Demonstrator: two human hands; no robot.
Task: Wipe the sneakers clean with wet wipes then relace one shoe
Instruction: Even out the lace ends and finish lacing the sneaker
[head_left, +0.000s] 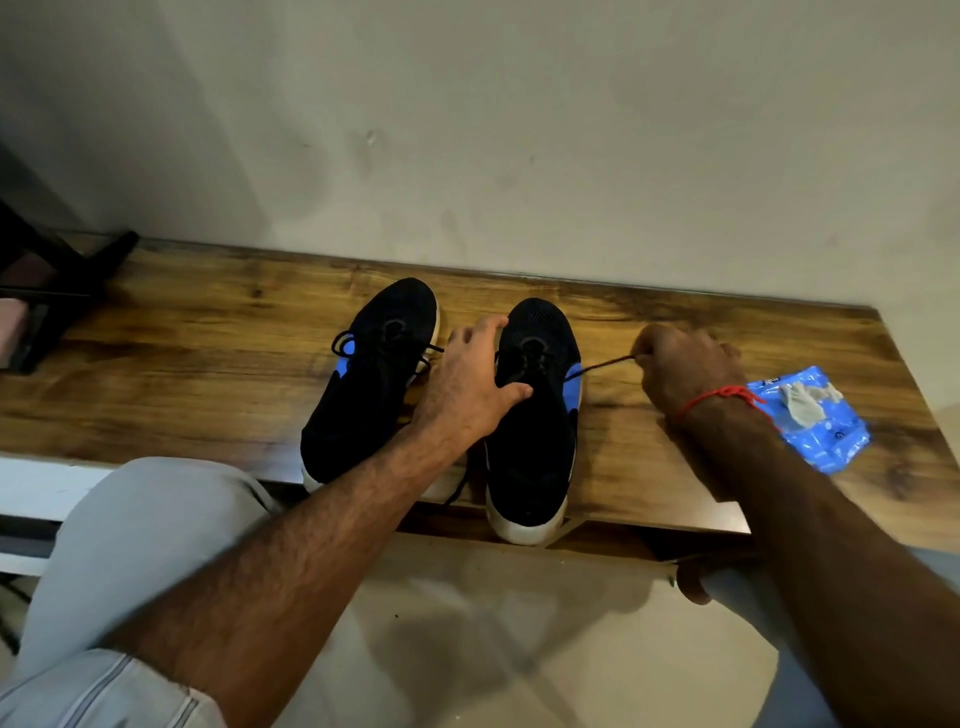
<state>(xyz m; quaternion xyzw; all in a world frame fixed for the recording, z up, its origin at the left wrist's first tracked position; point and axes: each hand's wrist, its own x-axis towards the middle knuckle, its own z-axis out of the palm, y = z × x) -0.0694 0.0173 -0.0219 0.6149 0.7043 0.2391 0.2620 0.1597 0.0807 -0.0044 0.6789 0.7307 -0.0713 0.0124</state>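
Two black sneakers with blue side panels and pale soles, standing side by side on a wooden bench, heels overhanging its near edge; all places below are given from the right-hand sneaker.

- Left-hand sneaker: just beside it to the left, laced, loops showing.
- Left hand: resting on its left flank, fingers spread and thumb laid across the throat, steadying it; nothing clasped.
- Right hand: just to its right, clenched, pinching the black lace, which runs taut from the eyelets.
- Wet-wipe pack: blue, further right, a crumpled grey wipe lying on top.

Progress, as judged: the used wipe suggests wiping is over; lace work on this shoe is under way. Whether the lace is going out or back in cannot be told. Threading, tightening and tying remain.
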